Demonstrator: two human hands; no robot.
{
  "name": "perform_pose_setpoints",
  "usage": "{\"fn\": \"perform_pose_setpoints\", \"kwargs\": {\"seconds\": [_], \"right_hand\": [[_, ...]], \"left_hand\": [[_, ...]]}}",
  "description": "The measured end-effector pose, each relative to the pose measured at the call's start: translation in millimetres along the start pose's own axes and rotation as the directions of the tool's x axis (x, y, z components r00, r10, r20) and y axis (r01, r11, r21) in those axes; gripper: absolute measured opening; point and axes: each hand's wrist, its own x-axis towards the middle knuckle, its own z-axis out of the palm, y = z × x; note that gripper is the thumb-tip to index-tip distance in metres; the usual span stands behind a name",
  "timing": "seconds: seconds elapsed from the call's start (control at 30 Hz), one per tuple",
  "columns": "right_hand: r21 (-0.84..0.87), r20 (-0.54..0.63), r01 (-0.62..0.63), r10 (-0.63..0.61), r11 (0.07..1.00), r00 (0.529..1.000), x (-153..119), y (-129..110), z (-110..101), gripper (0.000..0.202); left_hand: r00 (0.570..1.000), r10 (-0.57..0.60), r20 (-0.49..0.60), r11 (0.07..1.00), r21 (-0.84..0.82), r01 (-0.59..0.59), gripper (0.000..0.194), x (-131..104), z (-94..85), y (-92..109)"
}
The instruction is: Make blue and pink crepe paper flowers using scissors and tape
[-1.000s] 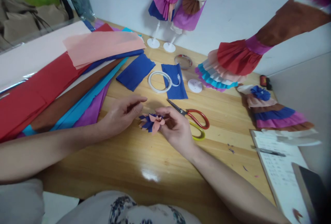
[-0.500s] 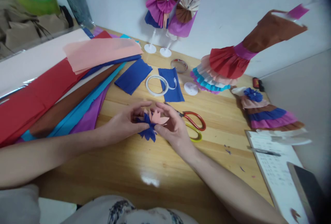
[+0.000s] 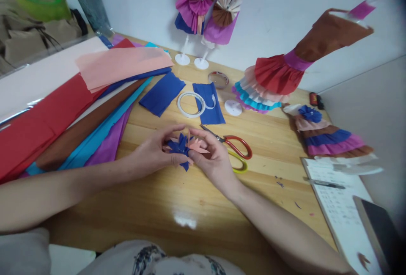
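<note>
Between my hands is a paper flower (image 3: 179,145) with pointed petals, dark blue on the left and pale pink on the right. My left hand (image 3: 157,147) grips its blue side, thumb in front and fingers curled behind. On the pink side my right hand (image 3: 213,155) pinches it, thumb near the middle. The fingers partly hide the flower's back. Scissors (image 3: 234,144) with one red and one yellow handle lie on the table just beyond my right hand, their blades partly behind it.
Folded crepe paper sheets (image 3: 60,127) in several colours cover the left. Beyond my hands lie a roll of white tape (image 3: 180,105) and blue paper pieces (image 3: 162,94). Paper dresses on stands (image 3: 279,76) are at the back. A notebook (image 3: 330,199), pen (image 3: 328,184) and phone (image 3: 377,224) lie right.
The flower has turned in my hands: less blue hangs below, and more pink petals show, one standing upright at the middle. Both hands stay in nearly the same place.
</note>
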Motion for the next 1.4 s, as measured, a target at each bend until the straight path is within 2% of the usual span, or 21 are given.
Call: {"fn": "perform_pose_setpoints", "kwargs": {"seconds": [0.1,0.2,0.27,0.37,0.47,0.53,0.63,0.73,0.83,0.9,0.97,1.07,1.13,1.23,1.33,1.4], "right_hand": [[-0.018,0.015,0.026,-0.026,1.0,1.0,-2.0,-1.5,2.2,0.043],[-0.103,-0.028,0.149,-0.153,0.983,0.988,-5.1,-1.1,3.9,0.041],[-0.213,-0.061,0.246,-0.265,0.945,0.962,-7.0,-0.7,3.9,0.037],[-0.404,-0.059,0.392,-0.451,0.827,0.891,-8.6,-1.9,2.3,0.03],[-0.53,0.021,0.527,-0.611,0.664,0.791,-8.7,-5.8,0.5,0.026],[-0.58,0.086,0.588,-0.675,0.564,0.732,-8.4,-8.3,-0.1,0.024],[-0.607,0.128,0.617,-0.706,0.5,0.697,-8.5,-9.5,-1.0,0.022],[-0.563,0.098,0.608,-0.685,0.56,0.722,-9.4,-9.1,-3.1,0.021],[-0.514,0.065,0.542,-0.6,0.665,0.798,-10.4,-9.9,-4.5,0.025],[-0.52,0.055,0.466,-0.516,0.716,0.855,-10.0,-11.2,-4.1,0.026],[-0.506,0.04,0.374,-0.412,0.777,0.91,-8.3,-12.4,-3.5,0.019],[-0.392,0.024,0.22,-0.229,0.893,0.973,-4.2,-14.1,-4.5,0.013],[-0.342,0.039,0.159,-0.155,0.926,0.987,-1.7,-16.1,-6.4,0.023],[-0.349,0.089,0.156,-0.133,0.924,0.987,0.4,-20.5,-8.0,0.037],[-0.334,0.093,0.135,-0.11,0.933,0.99,2.0,-21.7,-7.2,0.034],[-0.256,0.067,0.084,-0.069,0.963,0.995,3.8,-19.3,-7.1,0.028]], "left_hand": [[0.998,0.024,-0.056,0.998,0.057,-0.021,0.063,1.5,0.5,-1.0],[0.991,0.103,-0.089,0.994,0.057,-0.098,0.059,2.3,0.0,-3.8],[0.983,0.158,-0.098,0.987,0.046,-0.154,0.057,2.2,-0.5,-6.0],[0.972,0.213,-0.101,0.977,0.034,-0.211,0.056,1.9,-1.5,-8.4],[0.96,0.257,-0.111,0.966,0.034,-0.255,0.059,2.2,-3.3,-8.9],[0.957,0.265,-0.121,0.964,0.036,-0.262,0.062,2.5,-4.7,-8.5],[0.962,0.246,-0.116,0.969,0.022,-0.246,0.064,2.6,-6.3,-8.3],[0.965,0.234,-0.121,0.972,0.015,-0.234,0.064,2.1,-6.3,-8.7],[0.971,0.211,-0.109,0.977,0.028,-0.209,0.063,1.8,-4.8,-9.1],[0.976,0.202,-0.084,0.979,0.041,-0.199,0.061,1.9,-3.8,-9.6],[0.977,0.205,-0.061,0.978,0.048,-0.203,0.058,2.4,-3.4,-10.8],[0.974,0.225,-0.008,0.973,0.045,-0.225,0.054,3.5,-3.9,-13.7],[0.968,0.25,0.021,0.967,0.046,-0.251,0.052,4.0,-4.2,-15.3],[0.966,0.256,0.026,0.963,0.082,-0.258,0.051,4.4,-4.3,-15.9],[0.967,0.253,0.011,0.956,0.149,-0.252,0.053,4.6,-5.8,-16.4],[0.957,0.289,0.024,0.932,0.221,-0.287,0.053,5.0,-8.2,-17.6]]}}
